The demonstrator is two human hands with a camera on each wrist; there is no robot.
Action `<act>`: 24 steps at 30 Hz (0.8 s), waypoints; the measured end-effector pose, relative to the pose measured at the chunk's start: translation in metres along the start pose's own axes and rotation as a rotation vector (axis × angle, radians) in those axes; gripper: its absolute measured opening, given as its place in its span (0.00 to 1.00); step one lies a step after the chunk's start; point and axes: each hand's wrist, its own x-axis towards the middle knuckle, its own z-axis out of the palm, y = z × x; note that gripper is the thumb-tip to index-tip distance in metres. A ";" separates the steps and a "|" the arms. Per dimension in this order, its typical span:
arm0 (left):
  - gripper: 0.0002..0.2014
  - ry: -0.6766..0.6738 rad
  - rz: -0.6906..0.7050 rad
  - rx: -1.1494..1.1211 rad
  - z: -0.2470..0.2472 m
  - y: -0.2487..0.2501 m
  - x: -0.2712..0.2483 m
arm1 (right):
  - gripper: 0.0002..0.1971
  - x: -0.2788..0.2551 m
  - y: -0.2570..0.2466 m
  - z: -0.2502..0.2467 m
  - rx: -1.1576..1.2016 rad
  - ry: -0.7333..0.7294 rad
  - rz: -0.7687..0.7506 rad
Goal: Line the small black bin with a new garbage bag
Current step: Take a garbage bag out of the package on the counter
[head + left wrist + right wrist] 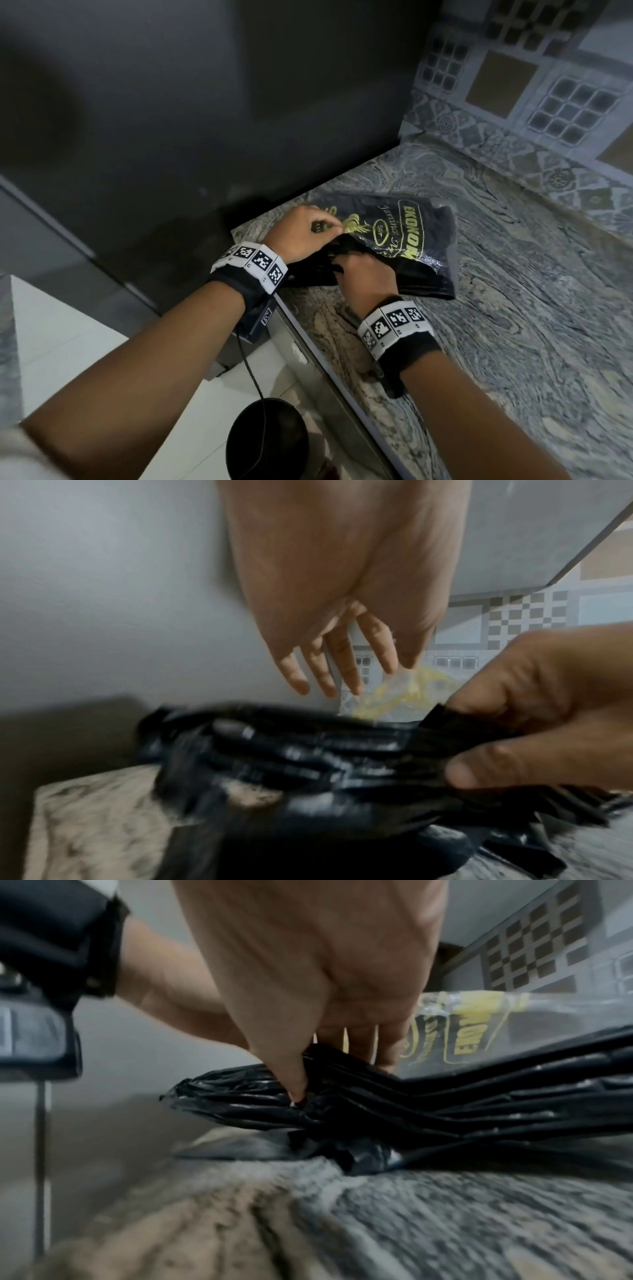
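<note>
Black garbage bag (329, 263) pinched by right hand (366, 274); left hand (303, 236) flat on pack (404, 236).

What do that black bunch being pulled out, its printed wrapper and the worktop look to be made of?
Black bag bunch: thin glossy plastic film, judging by its shiny pleated creases. Wrapper: clear crinkly plastic with gold print, since it glints and dark contents show through. Countertop: polished stone or a stone-look surface, with swirling grey and tan veins; which one is unclear.

The right hand (308, 969) pinches a bundle of black garbage bags (394, 1104) between thumb and fingers, the grip closed on the pleated plastic. Beyond the grip lies the clear pack (479, 1026) with yellow lettering; below it, the marbled bench (342, 1218).
</note>
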 end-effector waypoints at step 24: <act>0.20 0.291 -0.496 -0.841 -0.028 0.010 -0.139 | 0.11 -0.063 -0.046 -0.033 0.214 0.175 -0.221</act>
